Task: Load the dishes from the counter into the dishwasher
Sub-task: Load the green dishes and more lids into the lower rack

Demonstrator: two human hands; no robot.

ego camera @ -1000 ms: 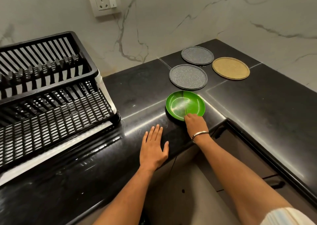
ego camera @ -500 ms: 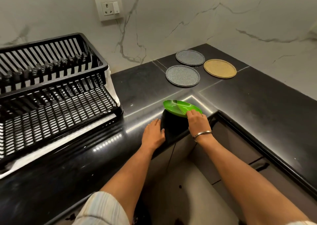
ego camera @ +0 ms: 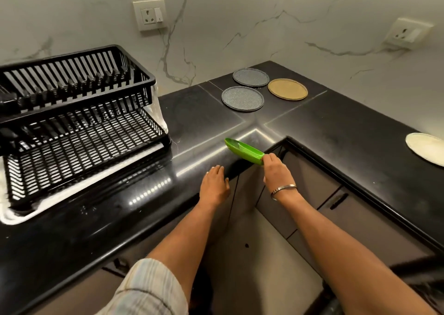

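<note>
Black L-shaped stone counter [ego camera: 336, 127] under a marble-veined wall, and the right hand [ego camera: 276, 170] is pinching the near rim of a round green plastic plate [ego camera: 243, 150], tilted up off the counter's inner corner. The left hand [ego camera: 214, 185] lies flat, fingers relaxed, on the counter edge just left of it. A black two-tier plastic dish rack [ego camera: 77, 122] stands far left; two grey speckled round plates [ego camera: 242, 98] and a tan round plate [ego camera: 287, 89] sit at the far corner.

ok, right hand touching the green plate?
Touching. Head view: right hand pinches the near rim of the tilted green plate.
</note>
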